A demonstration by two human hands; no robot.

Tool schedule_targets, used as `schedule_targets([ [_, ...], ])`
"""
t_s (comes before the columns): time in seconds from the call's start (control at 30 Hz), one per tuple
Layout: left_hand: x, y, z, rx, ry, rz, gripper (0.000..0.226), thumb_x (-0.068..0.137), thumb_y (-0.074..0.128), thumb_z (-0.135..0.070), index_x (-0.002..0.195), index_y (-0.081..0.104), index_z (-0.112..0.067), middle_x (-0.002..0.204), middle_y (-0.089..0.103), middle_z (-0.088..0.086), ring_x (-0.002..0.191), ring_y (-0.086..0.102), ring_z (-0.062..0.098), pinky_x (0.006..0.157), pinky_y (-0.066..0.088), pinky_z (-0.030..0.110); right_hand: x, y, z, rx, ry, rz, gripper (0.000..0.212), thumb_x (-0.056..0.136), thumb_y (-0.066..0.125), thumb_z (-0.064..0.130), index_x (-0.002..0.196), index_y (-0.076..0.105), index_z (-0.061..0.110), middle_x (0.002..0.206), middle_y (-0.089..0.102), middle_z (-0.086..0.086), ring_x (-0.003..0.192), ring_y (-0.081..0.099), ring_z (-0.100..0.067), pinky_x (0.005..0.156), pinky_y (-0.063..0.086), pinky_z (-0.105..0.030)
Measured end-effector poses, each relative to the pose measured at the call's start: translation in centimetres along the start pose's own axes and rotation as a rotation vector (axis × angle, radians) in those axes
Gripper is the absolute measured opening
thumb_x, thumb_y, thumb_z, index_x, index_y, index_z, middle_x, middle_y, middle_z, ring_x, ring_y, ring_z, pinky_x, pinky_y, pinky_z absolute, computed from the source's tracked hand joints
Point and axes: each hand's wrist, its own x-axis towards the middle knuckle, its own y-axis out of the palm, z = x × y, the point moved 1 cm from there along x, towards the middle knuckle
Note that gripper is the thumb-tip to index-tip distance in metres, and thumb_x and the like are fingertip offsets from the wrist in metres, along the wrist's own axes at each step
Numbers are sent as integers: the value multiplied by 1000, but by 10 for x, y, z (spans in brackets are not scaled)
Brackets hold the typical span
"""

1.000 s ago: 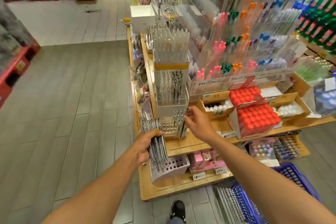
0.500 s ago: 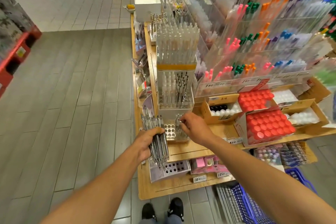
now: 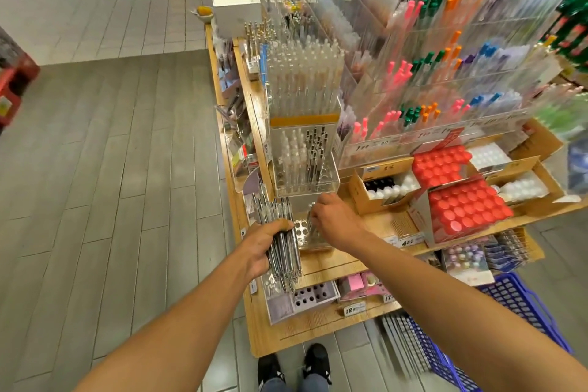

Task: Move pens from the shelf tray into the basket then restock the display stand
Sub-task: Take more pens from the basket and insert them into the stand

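Partly blurred, the basket is cut off at the frame edge.

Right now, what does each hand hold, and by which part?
Left hand grips a bundle of clear silver-tipped pens around its middle. Right hand pinches a single pen near its top, over the perforated stand.

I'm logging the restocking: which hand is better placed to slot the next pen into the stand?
Right. The right hand already pinches a pen at the stand's holes; the left hand is full, gripping the bundle of pens.
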Motion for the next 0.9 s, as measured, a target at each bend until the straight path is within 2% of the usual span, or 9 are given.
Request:
schedule_targets([
  [0.17,1,4,-2,12,8,-2,20,79,75,-5,95,66,3,76,65,14,66,63,26,63,59,37,-2,3,0,-102,-6,39,19,92,61,13,109,70,12,106,59,-2,106,50,-22,81,44,-30],
  [0.27,1,6,-2,31,9,5,18,78,75,-4,92,67,3,71,65,13,62,64,25,59,58,35,0,-4,3,6,38,8,23,93,61,17,115,68,15,111,63,-2,107,55,-21,85,45,-30],
  [0.37,0,10,-1,30,17,17,20,78,75,-3,94,66,5,68,66,12,57,65,24,55,57,34,0,-17,15,556,228,38,23,97,58,22,116,65,12,105,68,-4,93,62,-16,79,51,-29],
  [0.43,-1,12,-2,15,25,26,22,78,74,-2,96,66,8,68,68,14,56,66,24,53,56,32,-1,-22,23,955,358,146,20,99,54,16,116,60,7,90,65,-5,72,60,-13,62,50,-27],
  [0.53,-3,13,-5,20,47,44,23,77,74,-2,97,69,8,75,71,16,59,68,24,53,56,31,-5,-33,25,1249,412,206,17,99,53,16,108,59,3,76,59,-1,56,53,-8,53,42,-23],
  [0.63,-3,11,-4,30,72,48,21,80,72,0,99,70,9,82,71,19,62,67,24,56,57,32,-8,-36,26,1236,344,278,9,94,61,14,96,60,5,75,60,-1,61,54,-9,58,45,-22],
  [0.73,-4,14,0,-33,61,65,27,75,75,0,99,70,12,84,72,21,63,69,23,56,58,32,-7,-35,23,1236,362,283,5,95,59,8,93,60,4,75,61,-4,62,55,-10,59,46,-22],
  [0.8,-4,14,1,-82,28,50,27,73,76,-2,96,70,11,76,71,20,58,68,22,53,59,32,-6,-36,14,1242,386,230,4,96,54,6,96,57,3,78,61,-7,63,57,-12,60,47,-26],
  [0.9,-3,8,4,-96,0,4,21,75,76,-4,93,68,5,69,66,15,54,65,20,49,57,30,-9,-36,-10,1146,384,33,10,95,54,6,104,52,9,88,64,-11,70,65,-21,67,57,-33],
])
